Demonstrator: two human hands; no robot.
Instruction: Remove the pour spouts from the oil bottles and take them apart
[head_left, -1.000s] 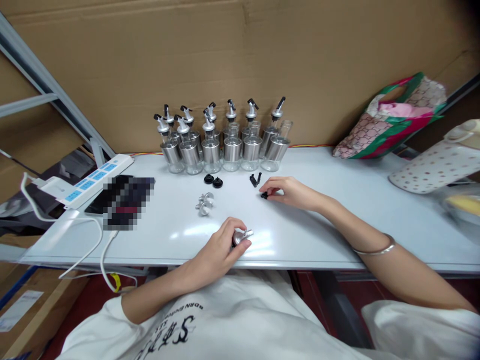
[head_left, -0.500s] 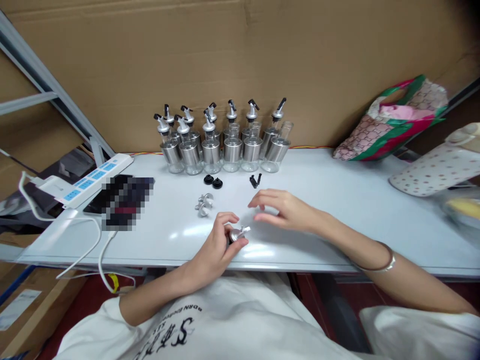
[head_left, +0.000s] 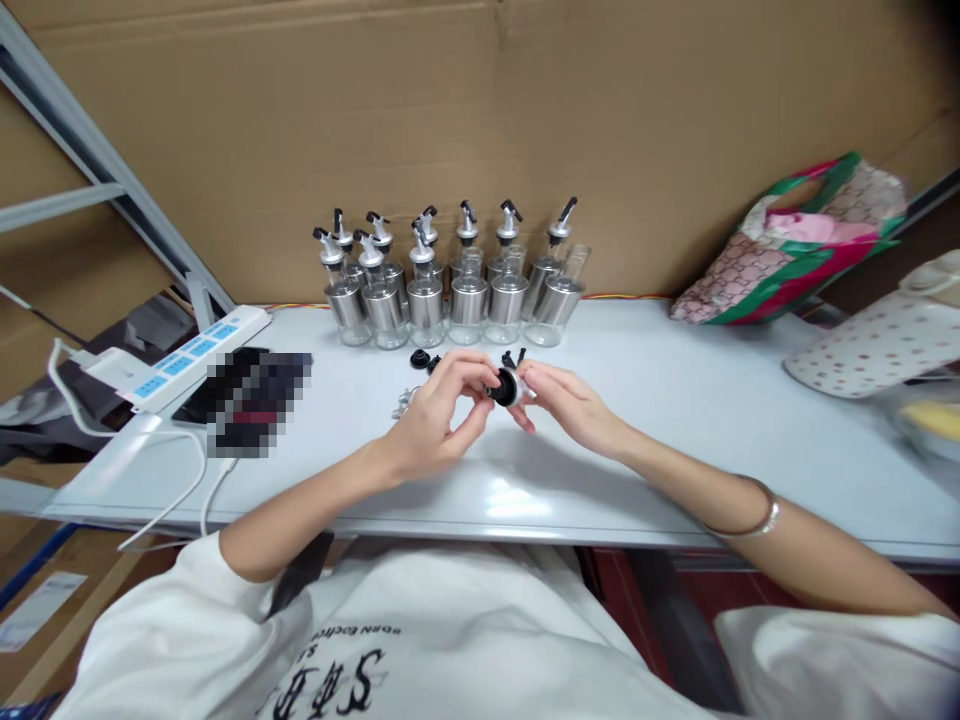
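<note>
Above the middle of the table, my left hand (head_left: 448, 410) and my right hand (head_left: 571, 402) together hold a bottle pourer (head_left: 508, 386) with a silver cap and a black stopper. The stopper end faces my left fingers, which pinch it; my right fingers grip the silver end. Just behind my hands lie small black levers (head_left: 514, 357), partly hidden. Black round stoppers (head_left: 420, 358) are left of them. Silver pourer tops (head_left: 406, 403) lie beside my left hand, mostly covered by it.
Several glass bottles with steel sleeves (head_left: 426, 303) stand in rows at the back, most with pourers, the front right ones open-necked. Left are a power strip (head_left: 202, 350) and a blurred-out dark device (head_left: 259, 400). Right stand a patterned bag (head_left: 739, 265) and a dotted white container (head_left: 862, 345).
My left hand has raised the pourer up and to the right, turning its black underside into view. My right hand has closed onto the silver end.
</note>
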